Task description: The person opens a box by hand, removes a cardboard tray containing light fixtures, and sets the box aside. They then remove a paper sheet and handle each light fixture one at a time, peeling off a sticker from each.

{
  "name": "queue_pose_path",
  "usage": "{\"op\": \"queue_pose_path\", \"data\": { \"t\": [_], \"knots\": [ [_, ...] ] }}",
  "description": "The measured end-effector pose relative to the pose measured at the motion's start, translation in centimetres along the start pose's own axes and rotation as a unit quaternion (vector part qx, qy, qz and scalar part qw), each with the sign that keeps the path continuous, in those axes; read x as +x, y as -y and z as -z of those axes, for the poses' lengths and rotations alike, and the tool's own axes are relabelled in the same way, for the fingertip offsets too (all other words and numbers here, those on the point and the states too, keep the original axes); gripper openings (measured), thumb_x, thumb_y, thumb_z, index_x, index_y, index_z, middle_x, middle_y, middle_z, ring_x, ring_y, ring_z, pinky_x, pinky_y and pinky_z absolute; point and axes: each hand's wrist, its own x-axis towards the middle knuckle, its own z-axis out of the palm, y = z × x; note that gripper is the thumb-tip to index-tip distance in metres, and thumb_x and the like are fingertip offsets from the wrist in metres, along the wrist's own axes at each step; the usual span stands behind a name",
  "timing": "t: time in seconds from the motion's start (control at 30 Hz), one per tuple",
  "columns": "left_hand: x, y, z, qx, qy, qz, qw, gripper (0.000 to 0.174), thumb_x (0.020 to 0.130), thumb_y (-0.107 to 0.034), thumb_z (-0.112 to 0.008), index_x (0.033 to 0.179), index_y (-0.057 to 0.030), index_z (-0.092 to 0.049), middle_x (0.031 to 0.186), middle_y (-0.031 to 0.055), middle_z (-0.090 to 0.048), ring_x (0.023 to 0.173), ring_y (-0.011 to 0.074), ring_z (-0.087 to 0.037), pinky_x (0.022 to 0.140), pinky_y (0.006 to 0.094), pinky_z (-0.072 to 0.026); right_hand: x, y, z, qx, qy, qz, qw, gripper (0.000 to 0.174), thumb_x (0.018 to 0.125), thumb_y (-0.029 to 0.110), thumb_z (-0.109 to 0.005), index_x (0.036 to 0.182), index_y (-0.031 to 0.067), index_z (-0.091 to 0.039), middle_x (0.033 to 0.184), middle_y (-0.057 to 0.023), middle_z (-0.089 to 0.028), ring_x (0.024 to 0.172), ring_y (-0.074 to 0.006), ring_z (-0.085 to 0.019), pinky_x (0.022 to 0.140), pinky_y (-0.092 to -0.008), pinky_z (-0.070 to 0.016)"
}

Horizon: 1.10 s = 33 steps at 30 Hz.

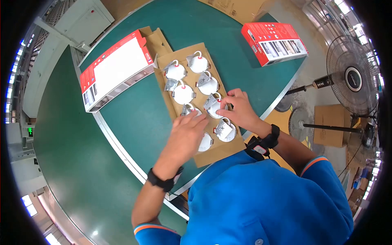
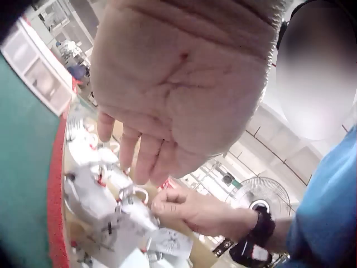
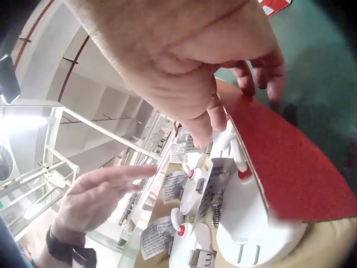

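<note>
An open cardboard box (image 1: 173, 108) holds several white round downlights (image 1: 183, 94), each with a white cable loop, spring clips and a printed label. My left hand (image 1: 188, 132) reaches over the near left row, its fingers extended over a downlight there and partly covering it. From the right, my right hand (image 1: 241, 110) comes over the box's side, thumb and forefinger right at a downlight (image 1: 214, 108) in the right row. In the right wrist view, the other fingers (image 3: 273, 72) hang loosely outside the red box wall (image 3: 295, 162). Near them stands another downlight (image 3: 251, 223).
A red and white carton (image 1: 116, 69) with raised flaps lies left on the green table (image 1: 134, 126). Another red printed carton (image 1: 275, 43) sits at the far right edge. A brown carton (image 1: 237, 8) is at the back. Beyond the table stands a fan (image 1: 352, 75).
</note>
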Motion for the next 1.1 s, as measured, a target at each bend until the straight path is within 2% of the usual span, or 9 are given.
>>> {"op": "queue_pose_path", "data": {
  "t": [0.13,0.33,0.43,0.53,0.63,0.73,0.93,1.03,1.1],
  "knots": [
    [0.9,0.3,-3.5,0.096,-0.006,-0.022,0.995,0.039,0.082,-0.005,-0.055,0.121,-0.0036,-0.059,0.132,0.0079,-0.056,0.124,0.0255,-0.05,0.104,0.0423,-0.0353,-0.3,-0.2,-0.4,-0.046,-0.023,0.028,0.998,0.019,0.079,0.025,-0.075,0.084,0.0091,-0.067,0.109,-0.0171,-0.049,0.102,-0.035,-0.043,0.088,-0.0419,-0.0406],
    [0.8,-0.5,-4.1,0.131,-0.011,-0.025,0.991,0.039,0.084,-0.006,-0.055,0.123,-0.0041,-0.058,0.128,0.0072,-0.055,0.122,0.0229,-0.049,0.103,0.0434,-0.0339,-0.5,-0.4,0.2,-0.188,-0.012,0.014,0.982,0.02,0.084,0.023,-0.069,0.084,0.0039,-0.064,0.096,-0.0159,-0.054,0.087,-0.0346,-0.055,0.072,-0.0434,-0.0492],
    [0.8,-0.5,-4.5,0.141,-0.016,-0.025,0.99,0.04,0.085,-0.009,-0.056,0.125,-0.0046,-0.057,0.128,0.0077,-0.053,0.124,0.0228,-0.046,0.104,0.0447,-0.032,-0.6,-0.3,0.3,-0.093,0.015,-0.037,0.995,0.026,0.083,0.028,-0.07,0.087,0.0035,-0.061,0.092,-0.0161,-0.053,0.08,-0.0354,-0.059,0.069,-0.0448,-0.0501],
    [0.6,-0.1,-5.2,0.145,-0.016,-0.004,0.989,0.041,0.087,-0.013,-0.057,0.127,-0.0055,-0.055,0.13,0.0084,-0.052,0.127,0.0253,-0.044,0.105,0.0469,-0.0298,-0.6,1.5,0.1,-0.1,0.022,-0.07,0.992,0.031,0.082,0.032,-0.073,0.087,0.0039,-0.059,0.091,-0.0152,-0.052,0.079,-0.0359,-0.059,0.069,-0.0444,-0.0496],
    [0.4,0.2,-5.8,0.164,-0.016,0.017,0.986,0.041,0.089,-0.016,-0.057,0.129,-0.0067,-0.055,0.131,0.0087,-0.052,0.128,0.0282,-0.042,0.106,0.0487,-0.0281,-0.6,1.0,-0.3,-0.049,0.014,-0.084,0.995,0.036,0.08,0.032,-0.076,0.082,0.0049,-0.053,0.09,-0.0131,-0.049,0.072,-0.031,-0.054,0.064,-0.0404,-0.045],
    [0.3,0.4,-6.0,0.157,-0.012,0.017,0.987,0.042,0.09,-0.017,-0.058,0.13,-0.0076,-0.054,0.132,0.0085,-0.052,0.13,0.0297,-0.04,0.107,0.0502,-0.0269,-0.4,0.6,-0.1,-0.018,0.04,-0.119,0.992,0.036,0.078,0.031,-0.078,0.079,0.0064,-0.052,0.089,-0.0124,-0.048,0.07,-0.0286,-0.053,0.062,-0.0393,-0.0437],
    [0.5,0.4,-5.7,0.151,-0.004,0.023,0.988,0.043,0.088,-0.016,-0.06,0.13,-0.0076,-0.055,0.131,0.0075,-0.053,0.131,0.0315,-0.038,0.107,0.053,-0.0252,-0.3,1.1,0.0,-0.008,0.033,-0.137,0.99,0.036,0.075,0.034,-0.079,0.071,0.0098,-0.052,0.086,-0.009,-0.047,0.072,-0.0264,-0.055,0.062,-0.0381,-0.0433],
    [0.8,0.3,-5.6,0.14,-0.005,0.026,0.99,0.043,0.088,-0.016,-0.06,0.13,-0.0071,-0.056,0.13,0.0074,-0.054,0.131,0.0326,-0.038,0.107,0.0536,-0.0248,-0.2,1.0,0.1,-0.015,0.048,-0.138,0.989,0.035,0.074,0.036,-0.079,0.074,0.0096,-0.057,0.089,-0.0091,-0.047,0.073,-0.026,-0.055,0.064,-0.0386,-0.0434],
    [0.8,0.3,-5.6,0.13,-0.005,0.028,0.991,0.043,0.088,-0.016,-0.06,0.129,-0.0069,-0.056,0.13,0.0073,-0.054,0.131,0.0329,-0.037,0.107,0.0538,-0.0245,-0.1,0.9,0.1,-0.011,0.04,-0.144,0.989,0.035,0.073,0.035,-0.079,0.072,0.0103,-0.055,0.085,-0.0084,-0.047,0.074,-0.025,-0.055,0.063,-0.0381,-0.0432]
  ]
}}
